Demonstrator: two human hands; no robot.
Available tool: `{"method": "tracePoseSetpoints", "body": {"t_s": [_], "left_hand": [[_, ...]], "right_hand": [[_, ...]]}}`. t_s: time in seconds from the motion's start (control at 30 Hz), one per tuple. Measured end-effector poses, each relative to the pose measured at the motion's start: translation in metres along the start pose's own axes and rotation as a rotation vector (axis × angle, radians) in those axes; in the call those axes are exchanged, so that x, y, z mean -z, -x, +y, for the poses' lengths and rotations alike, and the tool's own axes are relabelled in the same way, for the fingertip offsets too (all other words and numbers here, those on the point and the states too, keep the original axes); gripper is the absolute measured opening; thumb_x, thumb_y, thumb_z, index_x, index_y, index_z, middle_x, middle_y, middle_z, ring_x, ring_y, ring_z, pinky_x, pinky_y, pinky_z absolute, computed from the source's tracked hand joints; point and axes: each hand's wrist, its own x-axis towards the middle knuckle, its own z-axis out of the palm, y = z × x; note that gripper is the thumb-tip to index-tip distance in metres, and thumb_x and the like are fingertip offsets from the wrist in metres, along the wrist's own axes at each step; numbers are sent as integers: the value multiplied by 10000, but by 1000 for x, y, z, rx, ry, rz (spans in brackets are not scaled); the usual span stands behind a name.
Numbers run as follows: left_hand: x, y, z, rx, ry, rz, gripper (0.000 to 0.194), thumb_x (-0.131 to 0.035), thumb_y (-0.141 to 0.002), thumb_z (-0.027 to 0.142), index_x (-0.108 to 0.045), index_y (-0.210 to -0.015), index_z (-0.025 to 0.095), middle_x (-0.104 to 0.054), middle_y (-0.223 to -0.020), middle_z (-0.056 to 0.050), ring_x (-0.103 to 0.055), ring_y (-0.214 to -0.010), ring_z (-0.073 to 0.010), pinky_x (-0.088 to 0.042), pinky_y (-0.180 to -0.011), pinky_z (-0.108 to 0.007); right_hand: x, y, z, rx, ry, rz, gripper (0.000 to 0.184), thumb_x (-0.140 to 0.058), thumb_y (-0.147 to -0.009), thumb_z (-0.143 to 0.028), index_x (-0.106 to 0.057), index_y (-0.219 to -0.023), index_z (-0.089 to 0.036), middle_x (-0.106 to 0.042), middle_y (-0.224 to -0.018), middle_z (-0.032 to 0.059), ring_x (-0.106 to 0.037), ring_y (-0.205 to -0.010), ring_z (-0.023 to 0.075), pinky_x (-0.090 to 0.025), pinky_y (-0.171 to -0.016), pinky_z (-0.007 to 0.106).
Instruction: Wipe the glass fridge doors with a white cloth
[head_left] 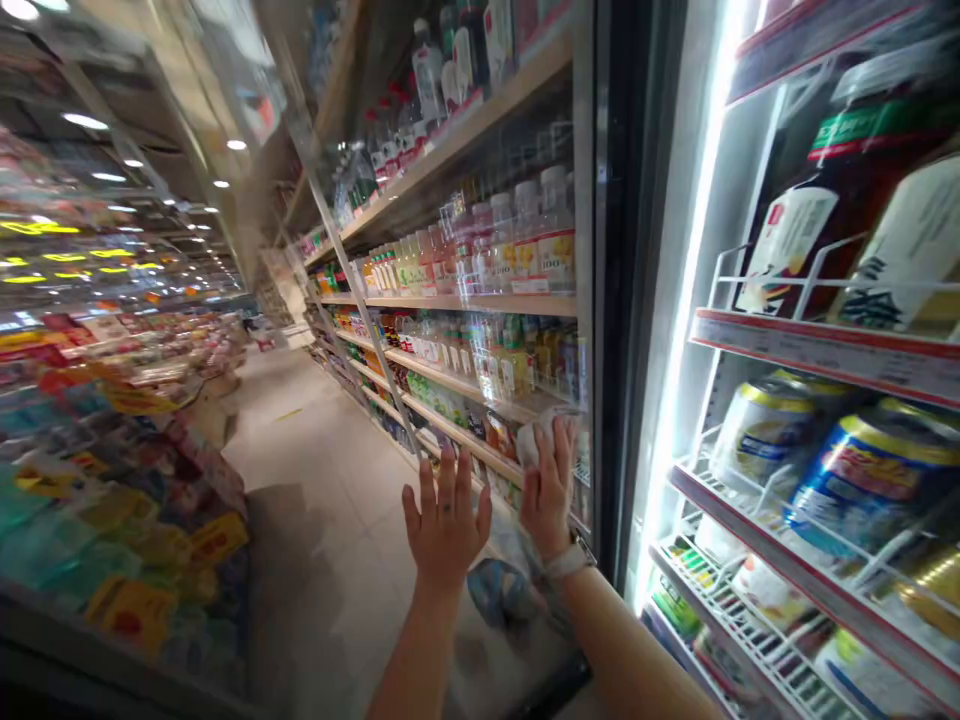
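My left hand (pixel 444 530) is spread with its fingers pointing up, seemingly flat against the clear glass door (pixel 495 545). To its right, my right hand (pixel 547 500) presses a crumpled whitish cloth (pixel 527 446) to the same pane, close to the door's dark upright edge (pixel 606 300). A light-coloured band (pixel 567 562) circles my right wrist. Part of the cloth is hidden behind the fingers. Rows of bottles (pixel 525 235) on wooden shelves show in the pane, with bright streaks of reflected light over them.
On the right stands a lit cooler with wire-fronted shelves (pixel 825 345), holding large dark bottles (pixel 795 225) and blue cans (pixel 862 475). A tiled aisle (pixel 300 420) runs off at left, beside a display of packaged goods (pixel 127 510). The left side is blurred.
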Motion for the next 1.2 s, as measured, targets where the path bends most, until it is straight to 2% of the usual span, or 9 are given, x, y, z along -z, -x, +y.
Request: {"method": "tracePoseSetpoints", "body": {"t_s": [0.13, 0.23, 0.33, 0.43, 0.63, 0.73, 1.0, 1.1, 1.2], "left_hand": [[-7, 1, -4, 36, 75, -22, 683, -585, -890, 397, -317, -1508, 283, -416, -1506, -91, -336, -1434, -295, -77, -1227, -529], [-13, 1, -7, 50, 114, -16, 672, -592, -886, 404, -339, -1498, 291, -414, -1510, -84, -328, -1438, -296, -86, -1227, -537], [-16, 0, -8, 58, 131, -4, 657, -586, -889, 419, -353, -1490, 290, -426, -1506, -81, -317, -1444, -299, -98, -1225, -538], [-21, 0, -10, 60, 146, -16, 647, -578, -895, 426, -358, -1488, 286, -441, -1499, -88, -322, -1441, -305, -100, -1222, -540], [-34, 7, -25, -43, 191, 92, 569, -587, -907, 296, -421, -1449, 340, -553, -1413, -70, -355, -1424, -262, -145, -1223, -484], [-36, 11, -16, 9, 222, 119, 555, -543, -924, 233, -413, -1454, 335, -564, -1400, -82, -307, -1445, -264, -117, -1222, -531], [-56, 41, 36, -14, 172, -4, 647, -579, -909, 322, -322, -1501, 278, -515, -1435, -102, -320, -1444, -271, -18, -1226, -519], [-59, 43, 36, -43, 121, 36, 629, -594, -902, 345, -365, -1483, 264, -492, -1456, -90, -267, -1467, -263, -25, -1229, -490], [-55, 39, 35, -83, 92, 79, 619, -595, -898, 358, -399, -1467, 213, -473, -1469, -94, -169, -1497, -242, -33, -1234, -445]], "right_hand": [[-11, 97, 27, -151, 53, -16, 578, -332, -1002, -246, -169, -1550, -325, -100, -1647, 71, -103, -1510, 312, -243, -1129, 713], [-19, 137, 29, -256, 49, -3, 582, -332, -1009, -282, -136, -1554, -330, -44, -1653, 68, -68, -1513, 315, -270, -1125, 703], [-26, 120, 14, -317, 41, 64, 573, -308, -1018, -293, -125, -1560, -273, -23, -1650, 114, -38, -1509, 348, -226, -1108, 741], [-29, 66, -5, -327, 35, 113, 557, -268, -1022, -275, -133, -1561, -247, -69, -1646, 121, -27, -1513, 326, -187, -1134, 718], [-21, -17, -16, -108, 58, 22, 534, -279, -1011, -262, -237, -1543, -268, -197, -1627, 86, -125, -1510, 277, -203, -1186, 620], [-20, -2, 2, -113, 80, 47, 526, -290, -1010, -259, -261, -1535, -263, -194, -1627, 95, -141, -1507, 271, -201, -1183, 626], [-23, 128, 66, -462, 100, 229, 558, -284, -1023, -339, -190, -1550, -183, -136, -1626, 175, -115, -1508, 305, -181, -1156, 683], [-28, 134, 61, -521, 119, 272, 554, -243, -1030, -326, -126, -1561, -219, -126, -1632, 155, -93, -1514, 273, -168, -1165, 676], [-32, 103, 39, -509, 126, 277, 556, -226, -1033, -329, -92, -1564, -235, -103, -1639, 137, -66, -1518, 260, -188, -1166, 666]]}}
